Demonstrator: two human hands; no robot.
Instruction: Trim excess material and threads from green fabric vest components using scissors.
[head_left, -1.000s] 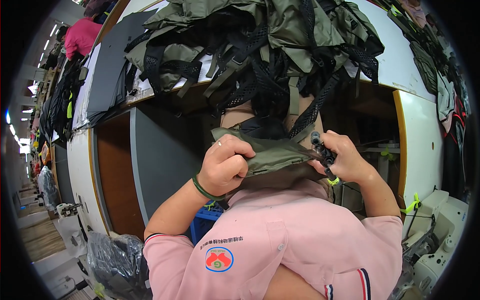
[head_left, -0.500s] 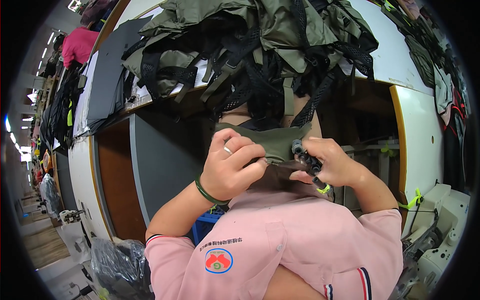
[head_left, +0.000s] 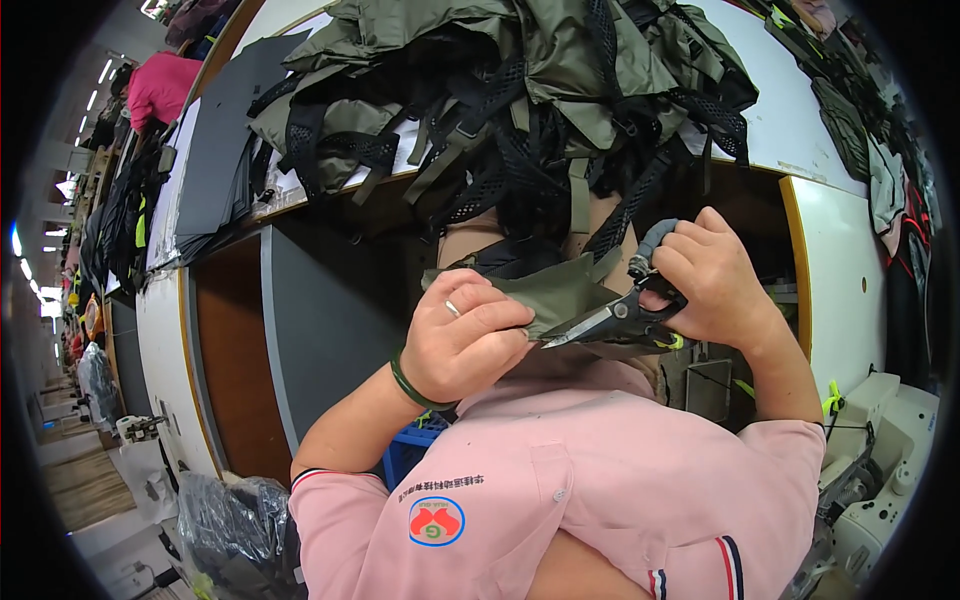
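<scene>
My left hand [head_left: 465, 335] pinches the edge of an olive-green piece of fabric [head_left: 567, 287] that lies over my lap. In my right hand [head_left: 712, 285] is a pair of black-handled scissors [head_left: 610, 318], one handle wrapped in grey. Their blades point left along the fabric's near edge, and the tips reach close to my left fingertips. Whether the blades are cutting through the cloth I cannot tell. Just beyond the fabric hang black mesh straps [head_left: 515, 160] from a heap of olive-green bags [head_left: 590, 60] on the table.
Grey flat sheets [head_left: 225, 130] lie on the white tabletop [head_left: 790, 110] at the left. Under it stand a grey panel [head_left: 330, 340] and a white cabinet side [head_left: 840, 270]. A sewing machine [head_left: 885, 480] is at right. Someone in pink [head_left: 160, 88] works far left.
My right hand has risen and moved right, turning the scissors so their blades now point left to the fabric edge. My left hand stays nearly in place.
</scene>
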